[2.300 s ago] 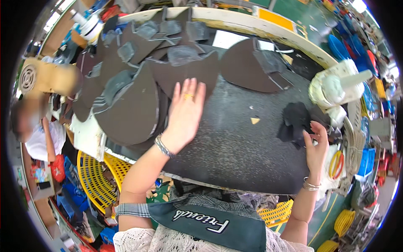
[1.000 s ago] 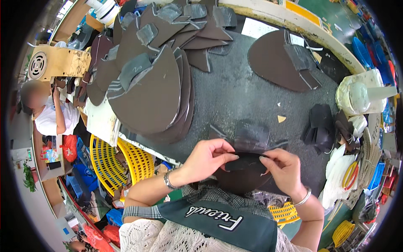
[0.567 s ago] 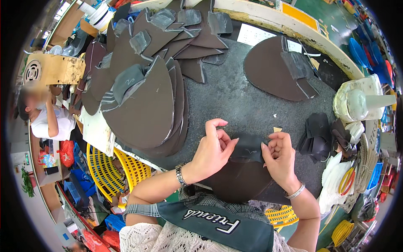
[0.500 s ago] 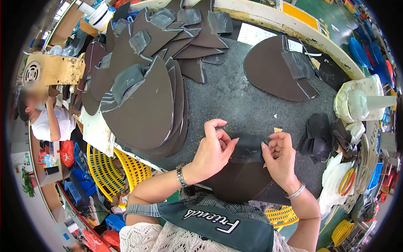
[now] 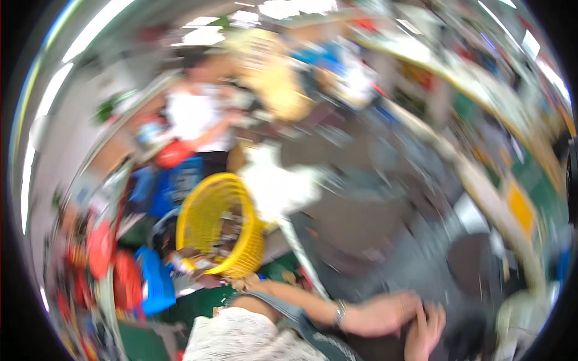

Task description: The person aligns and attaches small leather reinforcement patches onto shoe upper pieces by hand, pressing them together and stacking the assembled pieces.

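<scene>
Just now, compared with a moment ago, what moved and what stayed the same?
The view swung to the left and went blurry, so the yellow basket now sits mid-picture and both hands slid to the lower right. The left hand and right hand stay close together over something dark, as before; the blur hides whether they grip it. The grey table with dark pieces remains.
</scene>
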Demonstrator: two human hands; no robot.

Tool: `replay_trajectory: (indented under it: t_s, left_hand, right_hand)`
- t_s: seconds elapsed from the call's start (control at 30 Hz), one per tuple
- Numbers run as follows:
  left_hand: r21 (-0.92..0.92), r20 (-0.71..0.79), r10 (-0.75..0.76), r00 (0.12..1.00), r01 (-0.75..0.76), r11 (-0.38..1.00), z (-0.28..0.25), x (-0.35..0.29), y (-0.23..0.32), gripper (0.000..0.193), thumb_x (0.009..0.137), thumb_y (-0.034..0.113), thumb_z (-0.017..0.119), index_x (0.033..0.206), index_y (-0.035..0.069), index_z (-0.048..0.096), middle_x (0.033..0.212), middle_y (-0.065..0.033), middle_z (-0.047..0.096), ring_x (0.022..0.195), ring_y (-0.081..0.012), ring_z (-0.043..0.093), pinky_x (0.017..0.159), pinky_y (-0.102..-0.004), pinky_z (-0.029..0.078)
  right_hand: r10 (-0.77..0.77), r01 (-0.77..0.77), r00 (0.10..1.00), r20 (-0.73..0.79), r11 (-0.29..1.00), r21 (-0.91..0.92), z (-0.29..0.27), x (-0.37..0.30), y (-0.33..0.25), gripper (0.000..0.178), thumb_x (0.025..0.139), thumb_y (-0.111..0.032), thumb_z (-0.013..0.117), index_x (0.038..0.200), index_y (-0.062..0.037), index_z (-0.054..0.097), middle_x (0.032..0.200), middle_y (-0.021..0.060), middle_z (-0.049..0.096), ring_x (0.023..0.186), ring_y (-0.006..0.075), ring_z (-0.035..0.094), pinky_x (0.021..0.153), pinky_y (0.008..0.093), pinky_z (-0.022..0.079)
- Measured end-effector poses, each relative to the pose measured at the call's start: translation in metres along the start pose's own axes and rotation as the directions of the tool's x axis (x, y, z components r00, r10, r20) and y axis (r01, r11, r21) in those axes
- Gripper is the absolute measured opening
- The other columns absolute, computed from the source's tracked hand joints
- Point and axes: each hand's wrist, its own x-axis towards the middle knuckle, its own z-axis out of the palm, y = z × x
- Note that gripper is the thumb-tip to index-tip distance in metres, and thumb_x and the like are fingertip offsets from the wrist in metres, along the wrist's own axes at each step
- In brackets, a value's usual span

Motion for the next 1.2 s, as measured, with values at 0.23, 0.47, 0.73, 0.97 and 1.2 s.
replay_trajectory:
  t_s: [0.23,0.47,0.73,0.97,1.2]
  left_hand:
    - [0.472,-0.062,0.149,0.987,-0.103,0.876,0.039,-0.037,0.013,0.058,0.092,0.029,0.041,0.133,-0.011,0.047,0.132,-0.0279,0.054,0.127,-0.0386,0.050,0.110,-0.0569,0.029]
    - [0.301,-0.436,-0.005,0.900,0.152,0.941,0.038,-0.031,0.018,0.058,0.091,0.029,0.051,0.135,-0.008,0.046,0.137,-0.0257,0.050,0.132,-0.0373,0.045,0.113,-0.0528,0.027]
    - [-0.136,-0.527,-0.182,0.830,0.129,0.982,0.035,-0.044,0.020,0.063,0.089,0.027,0.064,0.139,-0.004,0.044,0.144,-0.0228,0.044,0.138,-0.0355,0.039,0.117,-0.0472,0.024]
    - [0.188,-0.783,0.243,0.573,-0.154,0.970,-0.208,-0.048,0.101,0.084,0.075,0.031,0.078,0.144,0.000,0.040,0.152,-0.0212,0.034,0.142,-0.0353,0.029,0.116,-0.0504,0.023]
    - [0.604,-0.639,0.705,0.307,-0.368,0.707,-0.222,0.072,0.125,0.089,0.071,0.030,0.084,0.146,0.007,0.041,0.145,-0.0168,0.042,0.130,-0.0393,0.043,0.109,-0.0676,0.024]
  right_hand:
    - [-0.201,0.214,0.975,0.096,0.966,-0.148,0.013,-0.041,0.034,0.038,0.082,-0.037,0.073,0.114,-0.0164,0.070,0.117,0.0090,0.068,0.106,0.0293,0.063,0.101,0.0412,0.044]
    - [-0.363,0.353,0.924,0.123,0.931,0.098,-0.002,-0.038,0.041,0.040,0.085,-0.028,0.070,0.122,-0.0144,0.065,0.122,0.0147,0.063,0.113,0.0330,0.059,0.103,0.0434,0.042]
    - [-0.186,0.141,0.968,0.171,0.959,0.245,-0.016,-0.057,0.028,0.045,0.088,-0.018,0.067,0.132,-0.0122,0.058,0.129,0.0211,0.057,0.121,0.0373,0.053,0.105,0.0458,0.040]
    - [0.245,-0.195,0.960,-0.134,0.931,0.307,-0.073,0.025,-0.014,0.065,0.075,0.002,0.072,0.135,0.0031,0.048,0.137,0.0201,0.053,0.126,0.0361,0.050,0.108,0.0438,0.037]
    - [-0.153,0.129,0.737,-0.659,0.988,-0.086,-0.223,0.096,-0.014,0.083,0.084,-0.034,0.073,0.144,0.0074,0.032,0.147,0.0225,0.039,0.135,0.0357,0.040,0.114,0.0540,0.029]
